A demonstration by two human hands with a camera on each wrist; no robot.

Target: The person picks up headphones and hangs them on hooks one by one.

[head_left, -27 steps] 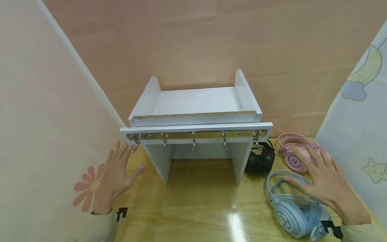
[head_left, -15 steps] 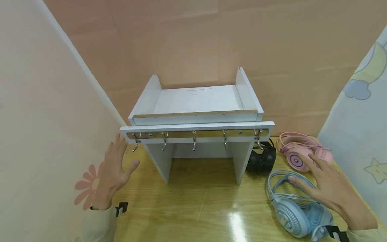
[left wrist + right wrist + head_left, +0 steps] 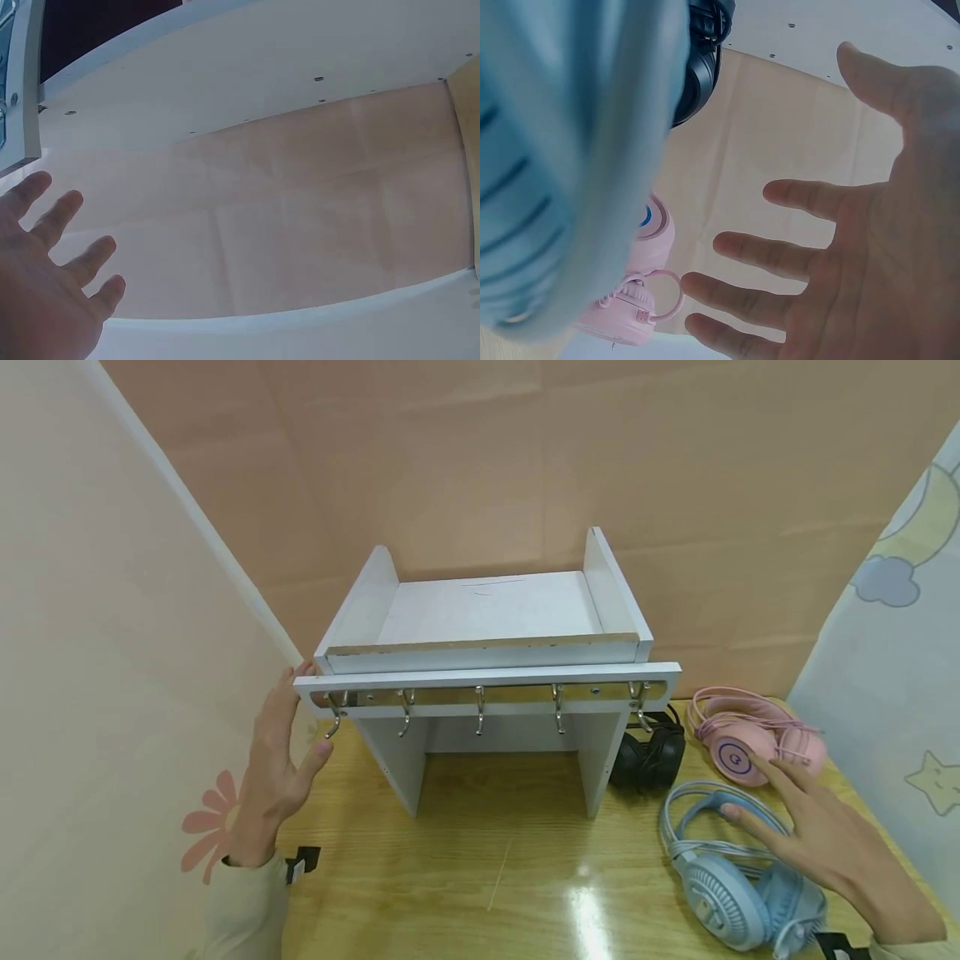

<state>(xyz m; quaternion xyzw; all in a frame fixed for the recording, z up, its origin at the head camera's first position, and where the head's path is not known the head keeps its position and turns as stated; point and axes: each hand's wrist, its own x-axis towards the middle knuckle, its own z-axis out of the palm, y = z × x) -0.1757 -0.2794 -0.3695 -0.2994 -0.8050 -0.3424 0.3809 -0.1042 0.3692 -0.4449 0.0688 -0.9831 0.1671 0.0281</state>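
Observation:
A white shelf [image 3: 487, 610] stands at the middle, with a hook rail [image 3: 517, 697] bearing several metal hooks along its front. My left hand [image 3: 270, 768] is raised beside the rail's left end, fingers extended and thumb apart; its fingertips are partly hidden behind that end. In the left wrist view a gap shows between the fingers and the rail end [image 3: 26, 112]. Above the light-blue headphones [image 3: 738, 885] hovers my right hand [image 3: 832, 843], fingers spread and holding nothing. Its fingertips point toward the pink headphones [image 3: 750, 739]. Black headphones [image 3: 651, 756] lie beside the shelf's right leg, partly covered by the rail.
All of this stands on a glossy wooden tabletop [image 3: 450, 877]. A pale panel with a flower print [image 3: 213, 827] rises close on the left, another with a star [image 3: 937, 785] on the right. Brown paper [image 3: 480, 460] covers the back.
My left hand has moved slightly up and inward toward the rail's left end. The right hand has drifted a little right and down. Shelf and headphones stay put.

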